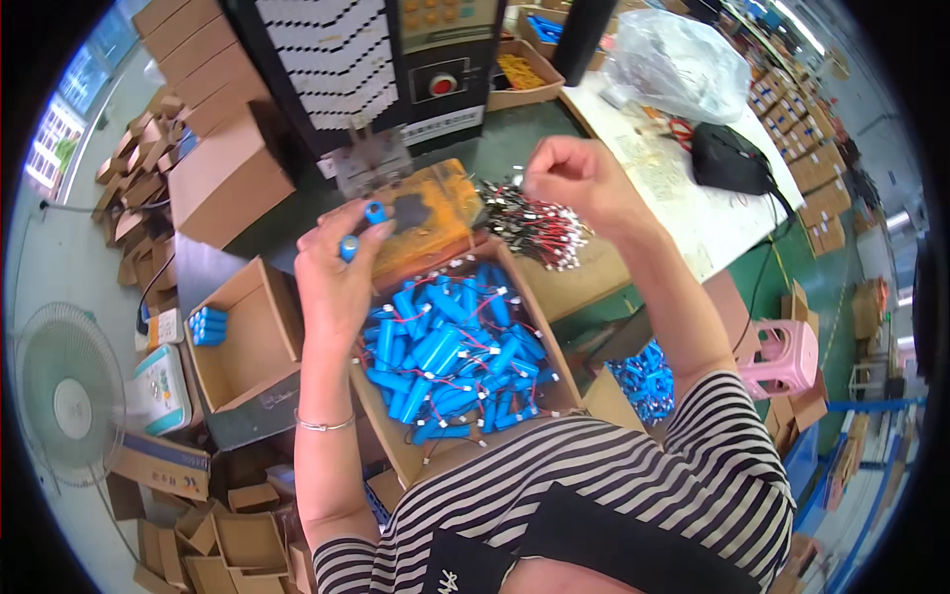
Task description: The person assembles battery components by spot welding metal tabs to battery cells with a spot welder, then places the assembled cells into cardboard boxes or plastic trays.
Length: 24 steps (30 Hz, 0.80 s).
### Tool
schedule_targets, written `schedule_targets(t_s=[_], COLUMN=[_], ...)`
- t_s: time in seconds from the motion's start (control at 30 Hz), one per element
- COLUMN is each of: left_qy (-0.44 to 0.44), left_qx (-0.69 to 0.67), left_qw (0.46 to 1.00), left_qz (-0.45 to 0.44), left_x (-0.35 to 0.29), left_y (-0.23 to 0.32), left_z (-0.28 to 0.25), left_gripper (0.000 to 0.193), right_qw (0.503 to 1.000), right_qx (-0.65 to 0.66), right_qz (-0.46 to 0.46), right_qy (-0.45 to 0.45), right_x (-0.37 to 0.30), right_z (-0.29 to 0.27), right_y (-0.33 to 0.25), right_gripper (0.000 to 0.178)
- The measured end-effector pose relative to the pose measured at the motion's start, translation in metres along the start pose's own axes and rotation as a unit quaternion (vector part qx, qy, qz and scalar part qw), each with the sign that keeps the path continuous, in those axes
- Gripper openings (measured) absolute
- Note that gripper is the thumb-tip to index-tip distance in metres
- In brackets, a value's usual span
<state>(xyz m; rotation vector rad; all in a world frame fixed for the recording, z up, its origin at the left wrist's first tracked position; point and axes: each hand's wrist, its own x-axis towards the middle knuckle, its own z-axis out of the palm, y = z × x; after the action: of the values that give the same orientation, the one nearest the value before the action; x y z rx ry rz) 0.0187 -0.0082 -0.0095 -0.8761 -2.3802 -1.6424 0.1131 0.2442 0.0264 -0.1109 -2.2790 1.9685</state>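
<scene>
Left hand point(341, 262): fingers grasping two blue cylinders point(375, 213), holding them by the left end of a yellow-stained block point(435, 203). Right hand point(574, 183): fingers curling inward; cannot tell whether they are pinching anything. Wire leads point(559, 238) are lying heaped off the block's right end. Open box point(524, 297), brimming with wired cylinders, is sitting toward the worktop's point(524, 129) near edge; a carton point(255, 361) is standing toward its left edge.

1. Shirt point(475, 485) – black and cream stripes, with short sleeves point(727, 421) striped alike.
2. Black panels point(623, 540) across the chest, one with pale lettering.
3. Thin, shiny bracelet point(327, 427) – round the left wrist.
4. Left hand point(333, 269) and right hand point(582, 183), both bare.
</scene>
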Motion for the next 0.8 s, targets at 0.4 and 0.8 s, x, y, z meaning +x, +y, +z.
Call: schedule_targets(t_s=[0.4, 0.8], left_qy=[0.004, -0.043], left_qx=[0.097, 0.155], left_qw=[0.995, 0.987], left_qz=[0.006, -0.018], left_x=[0.013, 0.021], left_y=[0.004, 0.003], left_z=[0.001, -0.001], left_gripper=[0.027, 0.029], right_qw=[0.993, 0.996], right_qx=[0.102, 0.091], right_qz=[-0.024, -0.003], right_qy=[-0.049, 0.005], right_x=[0.028, 0.030], right_z=[0.061, 0.064], right_y=[0.006, 0.006], right_gripper=[0.009, 0.008])
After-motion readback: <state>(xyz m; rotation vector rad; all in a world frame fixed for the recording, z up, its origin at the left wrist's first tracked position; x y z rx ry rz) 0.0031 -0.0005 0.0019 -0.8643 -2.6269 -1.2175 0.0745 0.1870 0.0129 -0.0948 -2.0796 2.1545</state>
